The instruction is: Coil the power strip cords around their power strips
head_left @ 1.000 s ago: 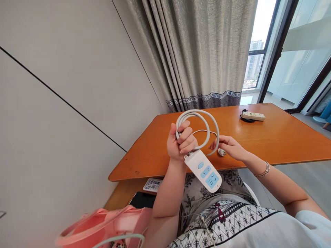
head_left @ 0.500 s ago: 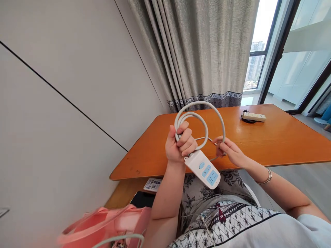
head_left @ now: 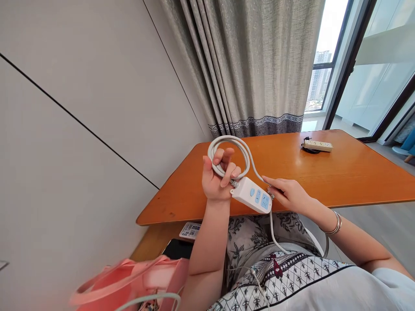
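Observation:
A white power strip [head_left: 253,195] with pale blue sockets hangs tilted over the table's front edge. My left hand [head_left: 219,175] holds its coiled white cable [head_left: 231,139] at the strip's cord end, some fingers curled and others lifted. Loops of the cable stand up around those fingers. My right hand [head_left: 288,192] pinches the cable's running length, just right of the strip's far end. From there the cable drops into my lap. Part of the right hand's grip is hidden behind its own fingers.
The orange wooden table [head_left: 324,177] bears a second, cream power strip [head_left: 317,145] with a black cord at the back right. A pink bag [head_left: 129,285], a black flat object [head_left: 178,249] and a white printed box [head_left: 190,230] lie at lower left. A grey curtain [head_left: 259,65] hangs behind.
The large loop has been drawn in, making a tighter coil around my left hand. My left fingers have loosened somewhat. The strip has swung up, and my right hand has moved slightly lower.

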### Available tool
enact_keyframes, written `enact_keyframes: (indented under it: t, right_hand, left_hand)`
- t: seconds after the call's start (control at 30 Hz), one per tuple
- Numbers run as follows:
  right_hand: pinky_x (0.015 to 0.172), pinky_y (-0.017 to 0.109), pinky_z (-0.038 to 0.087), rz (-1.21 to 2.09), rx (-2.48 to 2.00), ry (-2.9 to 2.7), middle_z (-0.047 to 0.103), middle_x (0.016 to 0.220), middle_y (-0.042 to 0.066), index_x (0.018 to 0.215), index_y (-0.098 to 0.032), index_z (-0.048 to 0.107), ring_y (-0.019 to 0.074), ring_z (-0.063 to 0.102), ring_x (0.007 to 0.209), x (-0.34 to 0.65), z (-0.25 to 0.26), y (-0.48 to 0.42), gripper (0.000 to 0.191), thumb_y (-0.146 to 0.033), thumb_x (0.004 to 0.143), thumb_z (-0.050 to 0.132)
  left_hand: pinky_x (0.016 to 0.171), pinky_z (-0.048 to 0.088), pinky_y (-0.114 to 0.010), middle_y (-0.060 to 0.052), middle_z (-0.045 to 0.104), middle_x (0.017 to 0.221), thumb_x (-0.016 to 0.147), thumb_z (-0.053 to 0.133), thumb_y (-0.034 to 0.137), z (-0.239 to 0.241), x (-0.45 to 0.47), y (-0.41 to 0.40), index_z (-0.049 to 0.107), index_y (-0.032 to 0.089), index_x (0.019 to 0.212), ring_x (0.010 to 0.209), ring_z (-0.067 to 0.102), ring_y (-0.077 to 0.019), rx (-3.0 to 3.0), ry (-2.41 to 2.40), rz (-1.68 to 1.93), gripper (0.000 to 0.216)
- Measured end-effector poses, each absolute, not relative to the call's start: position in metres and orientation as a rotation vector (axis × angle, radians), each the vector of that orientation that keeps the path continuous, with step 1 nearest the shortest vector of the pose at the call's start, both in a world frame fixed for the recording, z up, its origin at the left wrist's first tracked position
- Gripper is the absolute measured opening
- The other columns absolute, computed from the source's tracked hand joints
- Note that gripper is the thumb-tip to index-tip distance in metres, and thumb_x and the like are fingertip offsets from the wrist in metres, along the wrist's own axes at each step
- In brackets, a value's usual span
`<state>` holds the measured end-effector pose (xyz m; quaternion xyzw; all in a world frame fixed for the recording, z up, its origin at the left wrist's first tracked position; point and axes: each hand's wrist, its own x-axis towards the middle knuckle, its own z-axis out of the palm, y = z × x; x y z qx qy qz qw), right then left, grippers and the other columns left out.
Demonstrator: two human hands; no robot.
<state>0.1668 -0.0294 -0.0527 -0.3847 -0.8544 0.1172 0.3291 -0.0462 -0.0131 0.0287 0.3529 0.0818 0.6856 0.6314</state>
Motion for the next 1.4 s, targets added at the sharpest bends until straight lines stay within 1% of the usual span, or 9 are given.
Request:
enact_keyframes:
  t: [0.1, 0.17, 0.3, 0.6, 0.7, 0.83, 1.03, 1.23, 1.4]
  right_hand:
    - [0.074, 0.030, 0.052, 0.226, -1.086, -2.322, 0.074, 0.112, 0.012, 0.147, -0.019, 0.051, 0.0206, 0.071, 0.088, 0.167, -0.048, -0.029, 0.047, -0.025, 0.102, 0.040]
    - [0.072, 0.029, 0.051, 0.179, -1.133, -2.339, 0.075, 0.108, 0.011, 0.147, -0.020, 0.052, 0.0197, 0.071, 0.086, 0.167, -0.045, -0.027, 0.046, -0.024, 0.102, 0.040]
    - [0.067, 0.026, 0.047, 0.142, -1.088, -2.378, 0.076, 0.098, 0.009, 0.140, -0.021, 0.058, 0.0175, 0.069, 0.080, 0.169, -0.039, -0.026, 0.042, -0.024, 0.101, 0.045]
    - [0.074, 0.032, 0.051, 0.333, -0.995, -2.484, 0.071, 0.100, 0.010, 0.152, -0.016, 0.040, 0.0194, 0.067, 0.081, 0.168, -0.024, -0.040, 0.056, -0.019, 0.096, 0.049]
    - [0.079, 0.034, 0.053, 0.503, -0.983, -2.434, 0.070, 0.105, 0.010, 0.151, -0.016, 0.036, 0.0193, 0.067, 0.085, 0.171, -0.031, -0.042, 0.056, -0.016, 0.096, 0.047]
    - [0.073, 0.030, 0.050, 0.370, -1.050, -2.406, 0.069, 0.097, 0.009, 0.122, -0.018, 0.059, 0.0183, 0.065, 0.082, 0.178, -0.035, -0.044, 0.027, -0.021, 0.101, 0.043]
    - [0.057, 0.025, 0.037, -0.136, -0.687, -2.295, 0.059, 0.076, 0.004, 0.110, -0.017, 0.066, 0.0132, 0.052, 0.062, 0.178, -0.007, -0.043, 0.031, -0.030, 0.105, 0.039]
    - [0.063, 0.025, 0.042, -0.170, -0.536, -2.143, 0.056, 0.080, 0.003, 0.110, -0.021, 0.070, 0.0132, 0.051, 0.067, 0.171, 0.027, -0.023, 0.026, -0.033, 0.102, 0.048]
    - [0.070, 0.028, 0.045, -0.039, -0.563, -2.118, 0.053, 0.091, 0.005, 0.109, -0.021, 0.074, 0.0146, 0.051, 0.077, 0.168, 0.039, -0.010, 0.030, -0.041, 0.098, 0.055]
  left_hand:
    - [0.058, 0.056, -0.025, -0.006, 0.073, 0.112, 0.102, 0.031, 0.054, 0.025, -0.043, -0.012, 0.032, 0.020, 0.068, 0.046, 0.053, -0.0052, 0.910, 0.210, 1.550, 0.048]
    - [0.073, 0.060, -0.034, -0.008, 0.067, 0.127, 0.097, 0.042, 0.060, 0.022, -0.039, -0.011, 0.036, 0.021, 0.069, 0.081, 0.071, -0.0165, 1.027, 0.222, 1.564, 0.049]
    - [0.097, 0.054, -0.052, -0.007, 0.055, 0.145, 0.085, 0.057, 0.068, 0.019, -0.032, -0.011, 0.044, 0.021, 0.070, 0.136, 0.051, -0.0334, 1.286, 0.239, 1.547, 0.051]
    - [0.121, 0.028, -0.051, -0.004, 0.045, 0.156, 0.085, 0.065, 0.059, 0.007, -0.028, -0.010, 0.057, 0.021, 0.076, 0.152, 0.028, -0.0317, 1.530, 0.287, 1.552, 0.040]
    - [0.125, 0.020, -0.045, -0.003, 0.042, 0.159, 0.088, 0.064, 0.054, 0.004, -0.032, -0.001, 0.066, 0.024, 0.091, 0.153, 0.026, -0.0273, 1.608, 0.319, 1.686, 0.030]
    - [0.120, 0.030, -0.039, -0.009, 0.048, 0.153, 0.084, 0.070, 0.052, -0.001, -0.042, 0.013, 0.067, 0.027, 0.114, 0.150, 0.032, -0.0274, 1.574, 0.470, 1.801, 0.040]
    - [0.116, 0.033, -0.037, -0.013, 0.057, 0.143, 0.086, 0.069, 0.049, -0.007, -0.036, 0.011, 0.068, 0.021, 0.095, 0.143, 0.043, -0.0282, 1.558, 0.460, 1.464, 0.030]
    - [0.062, 0.050, -0.022, -0.004, 0.070, 0.078, 0.080, 0.077, 0.047, -0.007, -0.027, -0.002, 0.062, 0.017, 0.082, 0.069, 0.066, -0.0143, 1.237, 0.377, 1.083, 0.034]
    - [0.073, 0.053, -0.031, 0.003, 0.057, 0.047, 0.088, 0.063, 0.055, -0.009, -0.024, -0.008, 0.055, 0.019, 0.080, 0.063, 0.072, -0.0218, 1.184, 0.284, 0.813, 0.039]
